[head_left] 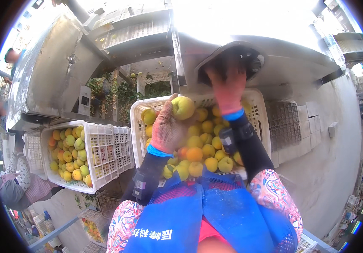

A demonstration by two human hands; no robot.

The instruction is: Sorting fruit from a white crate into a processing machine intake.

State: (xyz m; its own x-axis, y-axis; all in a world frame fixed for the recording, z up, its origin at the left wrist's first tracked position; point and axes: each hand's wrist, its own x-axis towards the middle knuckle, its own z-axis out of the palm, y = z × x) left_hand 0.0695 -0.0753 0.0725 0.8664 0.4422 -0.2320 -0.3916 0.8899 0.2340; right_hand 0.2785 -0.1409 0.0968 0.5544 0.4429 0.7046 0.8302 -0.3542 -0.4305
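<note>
My left hand (pixel 164 128), in a pinkish knit glove with a blue cuff, is closed on a yellow-green peach (pixel 183 108). It hangs above the back left of a white plastic crate (pixel 137 120) full of yellow and orange peaches (pixel 194 154), directly in front of me. My right hand (pixel 230 86), gloved the same way, reaches beyond the crate's far rim into a dark oval opening (pixel 253 63) in a metal housing. Its fingers are smeared by motion and partly lost in the dark, so whether they hold anything is hidden.
To the left stands a second white crate (pixel 99 145) of yellow, green and reddish peaches. Metal chutes (pixel 55 63) and a sloping panel (pixel 291 55) rise at the far side. Another person (pixel 27 181) is at the left edge. Dark crates (pixel 280 124) and white boxes (pixel 308 126) lie right.
</note>
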